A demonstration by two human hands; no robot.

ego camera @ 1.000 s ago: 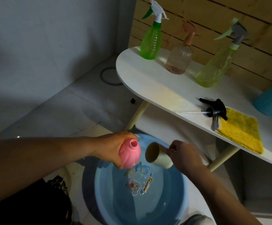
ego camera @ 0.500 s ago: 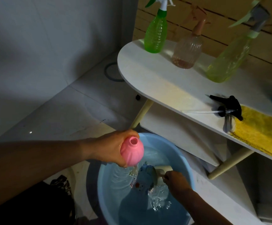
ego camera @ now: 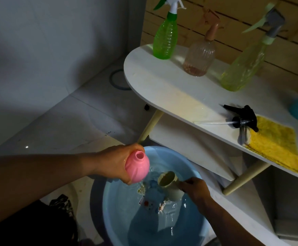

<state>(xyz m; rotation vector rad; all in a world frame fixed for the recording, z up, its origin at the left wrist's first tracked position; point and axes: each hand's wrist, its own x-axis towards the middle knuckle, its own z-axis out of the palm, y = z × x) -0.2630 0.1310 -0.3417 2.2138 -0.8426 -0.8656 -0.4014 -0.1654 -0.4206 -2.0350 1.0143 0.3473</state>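
Grey wall, pale tiled floor, white oval table, wooden slats, dim light.

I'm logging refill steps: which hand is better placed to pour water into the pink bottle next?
Right. The right hand grips the beige cup low over the blue basin, beside the pink bottle; the left hand only holds that bottle, its open mouth tilted up.
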